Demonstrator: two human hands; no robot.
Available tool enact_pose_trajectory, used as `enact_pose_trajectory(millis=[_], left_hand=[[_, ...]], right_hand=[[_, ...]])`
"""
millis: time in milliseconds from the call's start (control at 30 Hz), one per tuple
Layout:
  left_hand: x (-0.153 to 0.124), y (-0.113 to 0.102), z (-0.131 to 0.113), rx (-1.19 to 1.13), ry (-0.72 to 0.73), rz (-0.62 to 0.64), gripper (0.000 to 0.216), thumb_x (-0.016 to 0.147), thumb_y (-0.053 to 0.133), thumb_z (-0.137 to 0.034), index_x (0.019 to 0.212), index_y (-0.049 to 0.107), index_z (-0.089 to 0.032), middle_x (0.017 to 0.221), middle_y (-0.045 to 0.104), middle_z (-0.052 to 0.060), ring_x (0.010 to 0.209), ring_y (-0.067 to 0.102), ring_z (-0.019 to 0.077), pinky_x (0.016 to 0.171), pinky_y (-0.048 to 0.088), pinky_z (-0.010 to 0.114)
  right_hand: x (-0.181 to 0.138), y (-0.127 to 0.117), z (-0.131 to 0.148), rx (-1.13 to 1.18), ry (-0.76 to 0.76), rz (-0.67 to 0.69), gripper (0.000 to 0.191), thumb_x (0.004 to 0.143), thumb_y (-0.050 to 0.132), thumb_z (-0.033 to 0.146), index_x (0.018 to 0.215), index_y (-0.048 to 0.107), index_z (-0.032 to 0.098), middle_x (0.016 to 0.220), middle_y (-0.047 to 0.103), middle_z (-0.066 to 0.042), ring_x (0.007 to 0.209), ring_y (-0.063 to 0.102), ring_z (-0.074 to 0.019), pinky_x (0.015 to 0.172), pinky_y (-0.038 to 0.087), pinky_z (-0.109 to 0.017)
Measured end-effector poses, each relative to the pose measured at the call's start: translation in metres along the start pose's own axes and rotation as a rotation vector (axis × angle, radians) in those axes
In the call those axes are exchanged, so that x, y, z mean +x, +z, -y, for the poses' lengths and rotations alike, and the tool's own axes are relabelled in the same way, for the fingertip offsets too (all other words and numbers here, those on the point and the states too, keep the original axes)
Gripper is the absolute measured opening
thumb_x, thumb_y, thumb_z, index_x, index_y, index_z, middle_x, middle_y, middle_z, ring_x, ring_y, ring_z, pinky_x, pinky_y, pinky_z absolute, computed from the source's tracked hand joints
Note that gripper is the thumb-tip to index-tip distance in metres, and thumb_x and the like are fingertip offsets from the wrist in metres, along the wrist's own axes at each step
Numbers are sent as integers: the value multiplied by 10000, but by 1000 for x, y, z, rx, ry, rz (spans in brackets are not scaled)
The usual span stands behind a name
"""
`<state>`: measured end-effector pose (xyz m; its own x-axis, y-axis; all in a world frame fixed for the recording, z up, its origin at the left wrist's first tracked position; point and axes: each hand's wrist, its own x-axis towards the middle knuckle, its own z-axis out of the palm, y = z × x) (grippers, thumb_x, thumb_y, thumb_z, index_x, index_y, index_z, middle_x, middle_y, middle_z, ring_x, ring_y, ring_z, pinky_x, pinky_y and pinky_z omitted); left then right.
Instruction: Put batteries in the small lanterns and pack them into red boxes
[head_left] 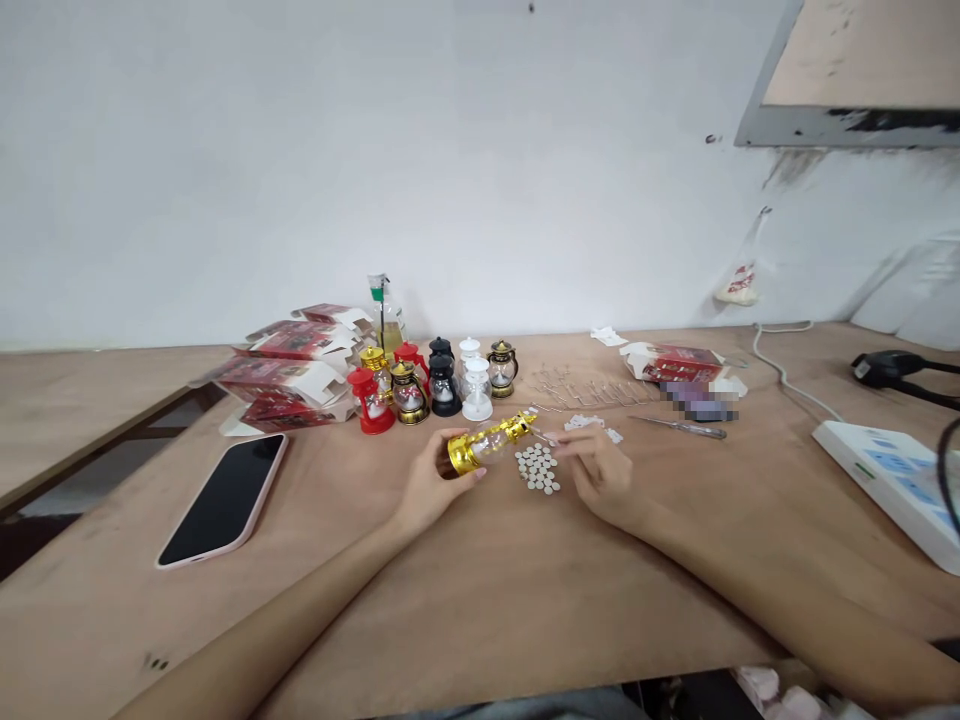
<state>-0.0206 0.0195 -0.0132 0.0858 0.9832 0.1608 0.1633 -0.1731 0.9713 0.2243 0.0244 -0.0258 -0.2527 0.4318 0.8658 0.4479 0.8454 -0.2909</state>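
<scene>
A gold miniature lantern (pixel 489 445) lies tilted in my left hand (pixel 435 478), its base between thumb and fingers and its top pointing right. My right hand (pixel 600 472) is at the lantern's top, with thumb and fingertips pinched on a thin wire piece (pixel 541 436) that reaches the cap. Whether the wire has gone into the cap is too small to tell. Below the wire, small round white discs (pixel 537 470) lie in a loose group. Several small lanterns in red (pixel 370 402), black (pixel 445 388), white (pixel 476 390) and bronze (pixel 410 394) stand upright behind my left hand.
A phone (pixel 225 500) lies at left, near stacked red-and-white boxes (pixel 292 375) and a bottle (pixel 388 325). Thin wire pieces (pixel 592 392), a knife (pixel 682 428) and another red box (pixel 679 362) are behind my right hand. A white power strip (pixel 892 485) lies far right.
</scene>
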Motion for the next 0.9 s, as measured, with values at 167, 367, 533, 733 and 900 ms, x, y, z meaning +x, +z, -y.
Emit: enact_pose_trajectory(millis=[167, 367, 533, 733, 900], left_hand=[[-8, -1, -2, 443, 78, -19, 481, 628, 760, -451, 1020, 571, -245, 984, 653, 71, 1011, 583, 335, 881, 414, 406], [-4, -1, -3, 566, -56, -84, 502, 597, 741, -555, 922, 558, -219, 952, 638, 115, 1029, 568, 392, 889, 400, 437], [5, -6, 14, 489, 72, -51, 591, 600, 742, -549, 1019, 569, -170, 1219, 576, 190, 1354, 283, 393, 1133, 97, 471], [8, -10, 28, 479, 116, -15, 513, 727, 643, -434, 1125, 549, -124, 1427, 400, 213, 1426, 121, 345, 1147, -13, 458], [1, -19, 20, 391, 100, -33, 495, 676, 681, -335, 1115, 574, -133, 1453, 372, 191, 1412, 156, 373, 1152, -12, 457]], right_hand=[[-2, 8, 17, 82, -412, 294, 278, 913, 441, 114, 1098, 581, 265, 1051, 696, -72, 879, 676, -158, 794, 558, -332], [8, 16, 37, 113, -453, 457, 402, 915, 421, 107, 1300, 468, 211, 1191, 647, -104, 963, 679, -144, 971, 497, -332], [5, 15, 35, 117, -286, 623, 337, 887, 445, 118, 1207, 522, 189, 1132, 671, -120, 968, 676, -186, 830, 559, -327], [3, 16, 34, 146, -139, 730, 233, 895, 439, 142, 1089, 563, 178, 1220, 625, -122, 1105, 608, -190, 945, 504, -357], [1, 18, 34, 149, -65, 744, 256, 900, 441, 158, 1134, 544, 175, 1291, 575, -119, 1185, 553, -193, 997, 475, -367]])
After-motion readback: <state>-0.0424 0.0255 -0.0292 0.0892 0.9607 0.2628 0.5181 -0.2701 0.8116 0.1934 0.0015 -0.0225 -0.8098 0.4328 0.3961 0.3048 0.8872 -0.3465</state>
